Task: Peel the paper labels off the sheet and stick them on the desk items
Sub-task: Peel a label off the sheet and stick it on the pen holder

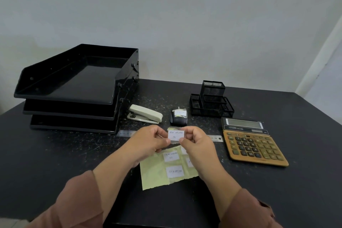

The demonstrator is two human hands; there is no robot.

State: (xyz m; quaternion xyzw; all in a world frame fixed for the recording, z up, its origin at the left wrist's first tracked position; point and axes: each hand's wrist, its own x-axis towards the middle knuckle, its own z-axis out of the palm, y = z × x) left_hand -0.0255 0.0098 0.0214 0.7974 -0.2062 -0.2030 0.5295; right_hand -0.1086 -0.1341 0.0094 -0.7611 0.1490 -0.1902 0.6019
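Observation:
A small white paper label (175, 135) with handwriting is held up above the desk. My left hand (149, 141) pinches its left edge and my right hand (198, 144) pinches its right edge. Below the hands lies the pale green backing sheet (157, 174) with other white labels (174, 171) stuck on it. Behind the label stand a cream stapler (146, 116), a small dark tape dispenser (178, 117) that bears a white label, a black mesh pen holder (211, 99) and a gold-brown calculator (253, 143).
A stack of three black letter trays (74, 87) fills the back left of the dark speckled desk (55, 153). A metal ruler (125, 133) lies across the desk behind my hands, partly hidden by them. A white wall rises behind.

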